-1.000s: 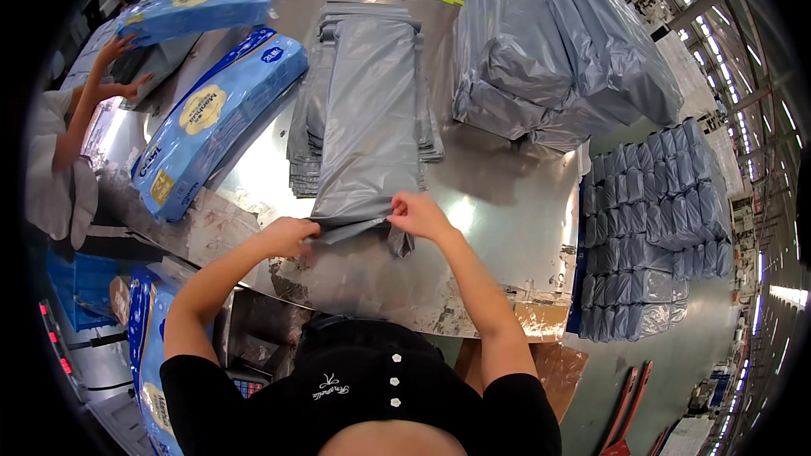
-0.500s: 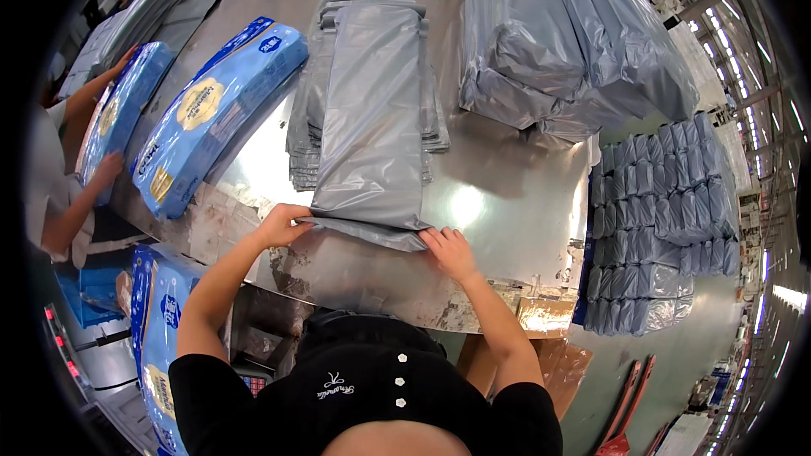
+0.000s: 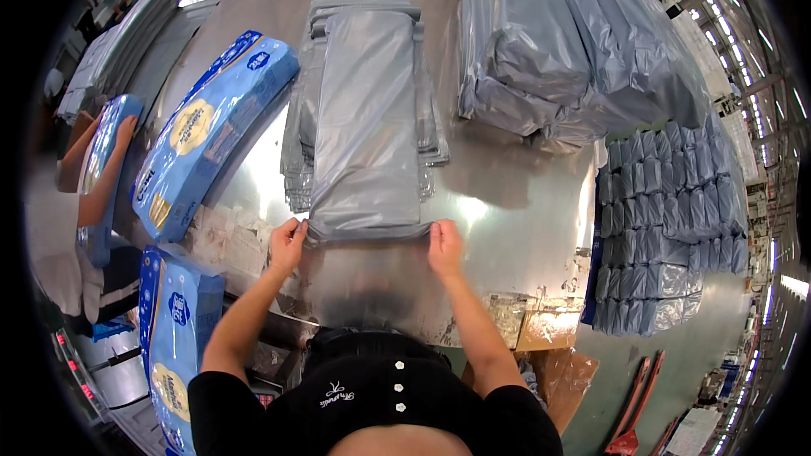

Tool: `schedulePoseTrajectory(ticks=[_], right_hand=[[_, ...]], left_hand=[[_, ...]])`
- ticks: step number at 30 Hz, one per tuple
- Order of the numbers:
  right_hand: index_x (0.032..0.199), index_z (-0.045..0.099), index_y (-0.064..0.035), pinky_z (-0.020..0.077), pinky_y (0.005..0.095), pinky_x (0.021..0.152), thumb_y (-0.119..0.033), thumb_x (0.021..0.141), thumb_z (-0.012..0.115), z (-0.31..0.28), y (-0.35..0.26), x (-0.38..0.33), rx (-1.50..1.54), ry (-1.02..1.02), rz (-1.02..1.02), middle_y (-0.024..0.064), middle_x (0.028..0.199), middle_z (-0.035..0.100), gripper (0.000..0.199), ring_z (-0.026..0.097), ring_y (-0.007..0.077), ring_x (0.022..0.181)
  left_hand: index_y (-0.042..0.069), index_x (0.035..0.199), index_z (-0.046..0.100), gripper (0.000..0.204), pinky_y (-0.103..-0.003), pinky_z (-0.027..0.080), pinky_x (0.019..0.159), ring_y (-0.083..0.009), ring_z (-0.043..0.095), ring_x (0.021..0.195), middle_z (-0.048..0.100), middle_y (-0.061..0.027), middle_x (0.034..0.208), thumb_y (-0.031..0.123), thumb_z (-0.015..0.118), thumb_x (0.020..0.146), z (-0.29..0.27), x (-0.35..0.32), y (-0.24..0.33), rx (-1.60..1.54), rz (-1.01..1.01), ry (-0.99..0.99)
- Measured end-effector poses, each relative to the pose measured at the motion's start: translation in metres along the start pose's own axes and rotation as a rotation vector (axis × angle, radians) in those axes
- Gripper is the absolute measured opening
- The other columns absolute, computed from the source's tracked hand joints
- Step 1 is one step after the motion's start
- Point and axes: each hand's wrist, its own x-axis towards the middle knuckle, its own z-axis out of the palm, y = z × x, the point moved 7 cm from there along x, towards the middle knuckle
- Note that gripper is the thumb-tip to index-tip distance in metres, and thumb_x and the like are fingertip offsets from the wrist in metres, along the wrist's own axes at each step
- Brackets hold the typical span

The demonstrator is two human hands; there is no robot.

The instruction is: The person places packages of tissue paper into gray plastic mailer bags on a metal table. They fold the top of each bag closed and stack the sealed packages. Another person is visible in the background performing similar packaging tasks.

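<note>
A long grey plastic mailing bag (image 3: 365, 118) lies lengthwise before me, on top of a stack of flat grey bags (image 3: 297, 152). My left hand (image 3: 289, 245) pinches the left corner of its near edge. The right corner of that edge is gripped between the fingers and thumb of my right hand (image 3: 445, 245). Between my hands the near edge runs fairly straight and looks folded. Whether anything is inside the bag cannot be seen. Left of the stack lies a long blue printed package (image 3: 198, 135).
Large wrapped grey parcels (image 3: 528, 42) sit at the metal table's (image 3: 507, 228) far right. Beyond its right edge are stacked small grey bundles (image 3: 650, 228). Another blue package (image 3: 182, 329) stands at near left. On the left, a co-worker's hands (image 3: 114, 169) hold a blue package. A cardboard box (image 3: 562, 380) stands below.
The bag's near edge has gone from a loose, slanting flap to a straighter fold between my hands. My left hand has shifted slightly right. At left, the co-worker's package has moved nearer.
</note>
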Motion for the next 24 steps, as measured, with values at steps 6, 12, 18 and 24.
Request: schedulePoseTrajectory(ticks=[6, 12, 18, 24], right_hand=[[0.122, 0.049, 0.0005, 0.0412, 0.0366, 0.091, -0.031, 0.098, 0.041, 0.069, 0.072, 0.040, 0.288, 0.253, 0.262, 0.0170, 0.108, 0.059, 0.040, 0.054, 0.0335, 0.103], [0.143, 0.033, -0.0060, 0.0349, 0.0339, 0.102, -0.043, 0.092, 0.050, 0.050, -0.022, 0.055, 0.959, 0.008, 0.638, 0.0108, 0.133, 0.048, 0.065, 0.047, 0.0214, 0.119], [0.115, 0.053, -0.0010, 0.0426, 0.0345, 0.092, -0.032, 0.085, 0.052, -0.076, -0.160, 0.096, 1.169, -0.028, 0.217, 0.0101, 0.111, 0.059, 0.043, 0.055, 0.0220, 0.104], [0.113, 0.054, 0.0011, 0.0434, 0.0376, 0.092, -0.035, 0.085, 0.046, -0.186, -0.187, 0.090, 1.144, 0.280, -0.120, 0.0114, 0.114, 0.058, 0.046, 0.055, 0.0237, 0.107]], left_hand=[[0.006, 0.102, 0.056, 0.013, -0.023, 0.038, 0.072, -0.0082, 0.046, 0.081, 0.052, 0.0018, 0.090, 0.014, 0.055, 0.093, 0.037, 0.037, -0.038, -0.495, -0.140, 0.360], [0.009, 0.100, 0.055, 0.024, -0.026, 0.039, 0.082, -0.0131, 0.048, 0.083, 0.050, -0.0006, 0.086, 0.031, 0.051, 0.094, 0.047, 0.049, 0.064, -0.996, -0.070, 0.490], [0.009, 0.087, 0.045, 0.038, -0.025, 0.037, 0.083, -0.0125, 0.046, 0.085, 0.044, -0.0014, 0.083, 0.045, 0.039, 0.097, 0.012, 0.015, 0.238, -0.752, 0.409, 0.748], [0.004, 0.093, 0.043, 0.043, -0.030, 0.039, 0.088, -0.0156, 0.048, 0.092, 0.048, -0.0049, 0.093, 0.045, 0.030, 0.100, 0.044, -0.015, 0.367, -0.856, 0.772, 0.317]])
